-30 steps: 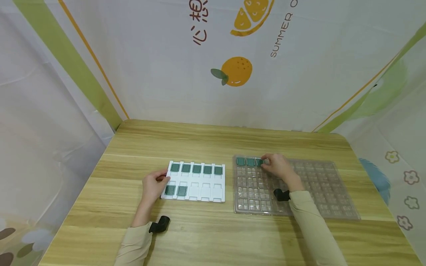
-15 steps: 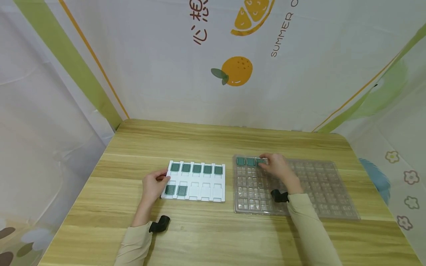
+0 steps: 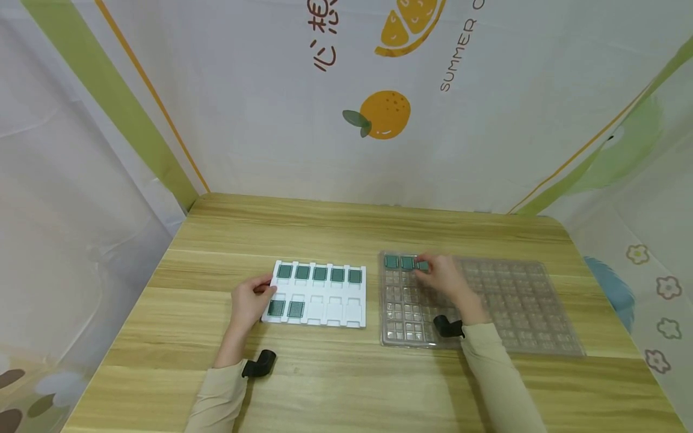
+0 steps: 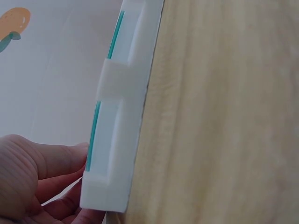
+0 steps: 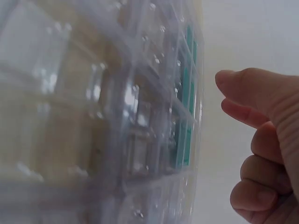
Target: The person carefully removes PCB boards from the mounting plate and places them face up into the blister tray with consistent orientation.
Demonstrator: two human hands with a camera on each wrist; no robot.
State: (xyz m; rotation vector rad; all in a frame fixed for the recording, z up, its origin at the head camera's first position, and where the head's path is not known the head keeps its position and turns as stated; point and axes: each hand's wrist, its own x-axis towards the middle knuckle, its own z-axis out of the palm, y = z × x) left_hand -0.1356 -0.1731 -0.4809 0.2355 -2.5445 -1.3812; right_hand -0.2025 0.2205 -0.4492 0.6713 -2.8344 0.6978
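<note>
Across the counter (image 3: pixel 346 385), you've got the clear tray (image 3: pixel 520 294) right, the smaller white tray (image 3: pixel 325 291) left. Your left hand (image 3: pixel 251 305) pinches the white tray's left edge; your right hand (image 3: pixel 446 279) leans over the clear tray's far row, thumb and forefinger narrowly parted. Three green boards (image 3: pixel 407 263) sit in that row, seven in the white tray.

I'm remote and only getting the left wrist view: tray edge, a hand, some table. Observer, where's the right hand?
Observer: The head view shows the right hand over the far row of the clear tray.
Operator: Is it holding anything?
Observer: Nothing shows between its fingertips in the right wrist view.
Operator: And how full is the white tray?
Observer: Seven of its ten pockets hold green boards.
</note>
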